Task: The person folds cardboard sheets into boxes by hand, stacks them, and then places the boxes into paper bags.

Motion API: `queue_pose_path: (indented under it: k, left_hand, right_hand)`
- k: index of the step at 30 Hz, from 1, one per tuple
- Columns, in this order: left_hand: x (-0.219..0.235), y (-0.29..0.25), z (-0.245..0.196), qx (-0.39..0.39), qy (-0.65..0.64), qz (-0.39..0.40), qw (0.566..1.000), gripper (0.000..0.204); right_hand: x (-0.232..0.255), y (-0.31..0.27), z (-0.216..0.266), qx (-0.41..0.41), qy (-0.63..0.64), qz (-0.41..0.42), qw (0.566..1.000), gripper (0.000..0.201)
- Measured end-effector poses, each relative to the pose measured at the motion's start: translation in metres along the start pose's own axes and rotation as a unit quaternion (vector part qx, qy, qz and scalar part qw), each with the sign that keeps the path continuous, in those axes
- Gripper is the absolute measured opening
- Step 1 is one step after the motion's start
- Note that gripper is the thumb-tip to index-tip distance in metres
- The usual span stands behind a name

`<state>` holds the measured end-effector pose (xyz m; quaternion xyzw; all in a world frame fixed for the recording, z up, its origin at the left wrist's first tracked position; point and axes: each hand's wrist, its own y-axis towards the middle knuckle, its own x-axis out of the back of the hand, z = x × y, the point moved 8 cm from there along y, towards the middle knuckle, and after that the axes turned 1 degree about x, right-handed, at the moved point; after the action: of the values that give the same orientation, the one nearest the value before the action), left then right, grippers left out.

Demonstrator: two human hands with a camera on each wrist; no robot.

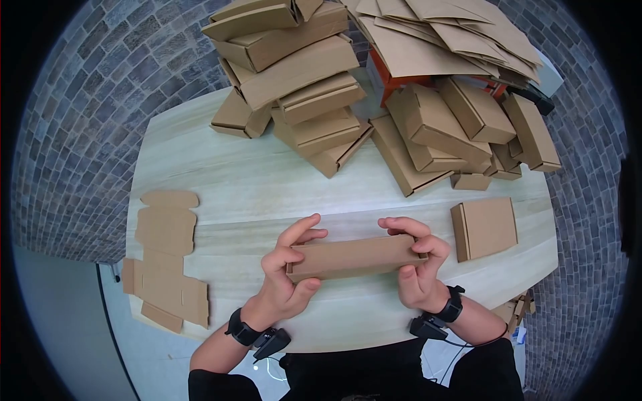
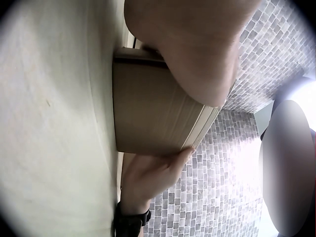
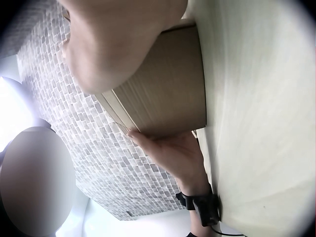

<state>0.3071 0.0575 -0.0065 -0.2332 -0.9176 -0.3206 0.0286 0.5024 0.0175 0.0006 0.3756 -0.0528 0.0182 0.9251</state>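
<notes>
A brown cardboard box (image 1: 358,259) is held at the near middle of the table, its long narrow side facing up in the head view. At its left end my left hand (image 1: 284,281) grips it, thumb on the near side and fingers bent over the far corner. My right hand (image 1: 420,271) holds the opposite end the same way. In the left wrist view the broad face of the box (image 2: 148,106) stands upright close over the tabletop. The right wrist view shows that box (image 3: 170,86) between both hands too.
An unfolded cardboard blank (image 1: 164,260) lies on the left of the table (image 1: 194,160). To the right is a folded box (image 1: 488,228). Several folded boxes (image 1: 301,73) are stacked at the back, with more boxes (image 1: 441,127) and flat cardboard sheets (image 1: 448,40) at back right.
</notes>
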Motion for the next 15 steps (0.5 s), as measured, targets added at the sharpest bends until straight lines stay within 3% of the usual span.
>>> queue_pose_path:
  k: [5, 11, 15]
  left_hand:
    - [-0.002, -0.002, -0.003, 0.009, 0.009, 0.012, 1.0, 0.038]
    - [0.012, 0.0, 0.0, 0.068, -0.017, -0.03, 0.997, 0.038]
    - [0.027, 0.0, -0.007, 0.084, 0.043, -0.062, 0.994, 0.04]
  right_hand:
    - [-0.001, -0.001, 0.0, -0.006, 0.0, 0.023, 1.0, 0.031]
    - [-0.001, 0.003, -0.002, -0.01, 0.026, 0.024, 0.999, 0.034]
    - [-0.002, 0.0, -0.007, -0.058, 0.065, 0.013, 0.996, 0.036]
